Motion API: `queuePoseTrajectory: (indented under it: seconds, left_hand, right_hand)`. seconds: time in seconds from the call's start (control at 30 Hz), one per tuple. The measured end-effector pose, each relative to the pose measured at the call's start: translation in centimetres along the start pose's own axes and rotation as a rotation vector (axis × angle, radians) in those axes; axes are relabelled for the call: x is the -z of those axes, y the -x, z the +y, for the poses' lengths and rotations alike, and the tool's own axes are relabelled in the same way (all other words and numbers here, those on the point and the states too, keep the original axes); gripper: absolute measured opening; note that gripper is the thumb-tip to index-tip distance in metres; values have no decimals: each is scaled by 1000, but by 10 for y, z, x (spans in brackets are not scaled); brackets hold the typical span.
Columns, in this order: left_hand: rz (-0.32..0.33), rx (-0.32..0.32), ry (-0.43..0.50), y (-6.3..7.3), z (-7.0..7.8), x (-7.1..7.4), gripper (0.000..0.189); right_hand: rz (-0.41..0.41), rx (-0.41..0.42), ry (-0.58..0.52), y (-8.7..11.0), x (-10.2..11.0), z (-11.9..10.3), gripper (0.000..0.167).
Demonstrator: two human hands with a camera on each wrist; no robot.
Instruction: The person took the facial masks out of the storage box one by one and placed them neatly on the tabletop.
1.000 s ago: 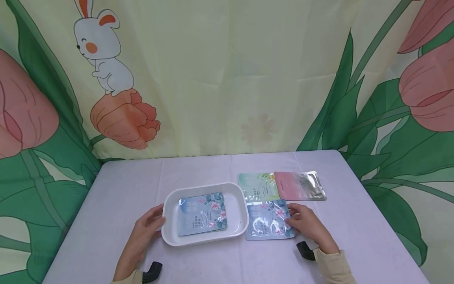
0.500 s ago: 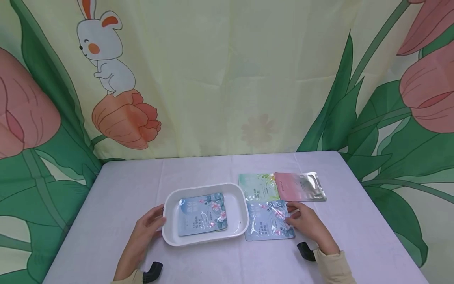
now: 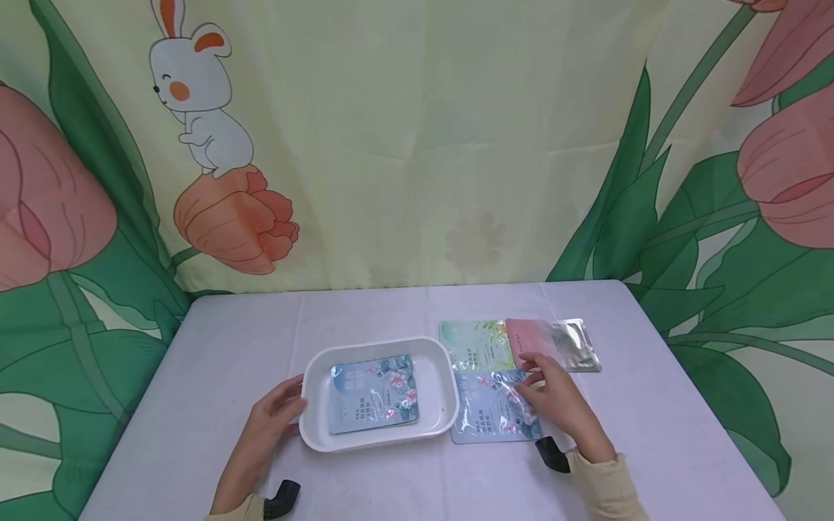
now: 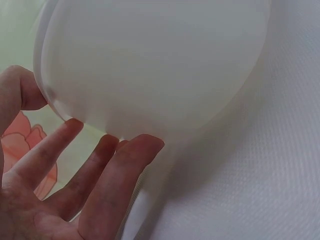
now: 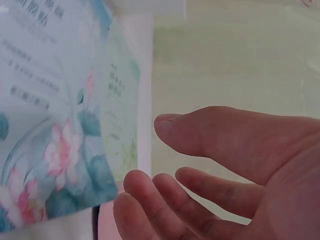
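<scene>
A white tray (image 3: 438, 373) stands mid-table with a blue flowered face-mask sachet (image 3: 374, 394) lying in it. At its left end is my left hand (image 3: 268, 420); in the left wrist view, the fingertips (image 4: 150, 145) touch the tray's outer wall. Beside the tray's right side lies a second blue sachet (image 3: 489, 412), large in the right wrist view (image 5: 65, 165). My right hand (image 3: 560, 398) hovers over that sachet's right edge, thumb and fingers apart with nothing between them. Behind it lie a green sachet (image 3: 472, 346) and a pink-and-silver sachet (image 3: 554, 344).
A white cloth covers the table (image 3: 352, 315). A curtain (image 3: 417, 145) printed with a rabbit and tulips hangs behind it. Black wrist-camera mounts (image 3: 283, 499) sit at both sleeves.
My right hand has left the blue sachet's right edge and moved up and slightly left, over its upper right corner. The left hand and the tray have stayed in place.
</scene>
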State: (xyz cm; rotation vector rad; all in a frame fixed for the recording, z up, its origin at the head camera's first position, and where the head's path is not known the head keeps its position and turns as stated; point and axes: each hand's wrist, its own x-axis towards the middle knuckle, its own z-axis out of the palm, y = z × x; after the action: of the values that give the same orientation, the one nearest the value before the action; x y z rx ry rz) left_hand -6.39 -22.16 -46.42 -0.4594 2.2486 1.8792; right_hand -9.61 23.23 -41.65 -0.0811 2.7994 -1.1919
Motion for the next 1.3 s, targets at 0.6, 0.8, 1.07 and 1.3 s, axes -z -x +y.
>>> queuePoseTrajectory:
  seconds: [0.6, 0.8, 1.07, 1.3]
  left_hand:
    - [2, 8, 7, 2, 0, 0, 59]
    - [8, 9, -1, 1, 0, -1, 61]
    - [-1, -3, 23, 1, -5, -2, 58]
    - [6, -25, 12, -1, -7, 0, 57]
  right_hand:
    - [-15, 117, -36, -20, -26, -52, 49]
    - [-33, 190, -56, -22, -35, -64, 48]
    - [-69, 207, -70, -23, -51, -81, 48]
    - [-117, 247, -75, -26, -66, -95, 48]
